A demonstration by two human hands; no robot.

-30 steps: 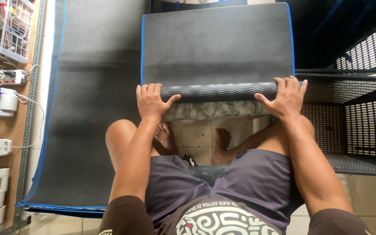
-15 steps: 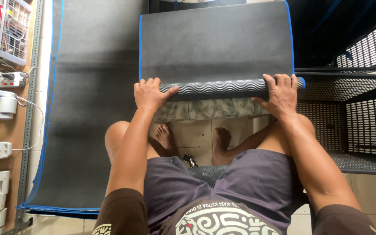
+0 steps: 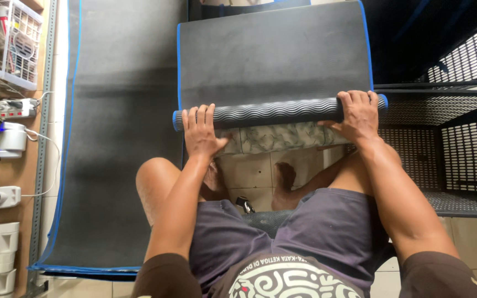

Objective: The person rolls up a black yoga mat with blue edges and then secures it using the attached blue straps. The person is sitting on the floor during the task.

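A dark grey mat with blue edging (image 3: pixel 274 52) lies on the floor ahead of me, its near end wound into a ribbed roll (image 3: pixel 277 112). My left hand (image 3: pixel 202 131) rests palm down on the roll's left end. On the right end sits my right hand (image 3: pixel 358 113), fingers curled over the top. Below the roll, patterned floor tile (image 3: pixel 282 137) shows. I am squatting, with my knees and bare feet under my arms.
A second, larger grey mat with blue edging (image 3: pixel 111 154) lies flat at the left. Black metal mesh racks (image 3: pixel 459 143) stand at the right. At the far left are a white basket (image 3: pixel 20 47), a power strip, cables and white containers.
Both hands have pushed the roll away from me, so it is thicker and the flat part of the mat is shorter. More tile shows behind it.
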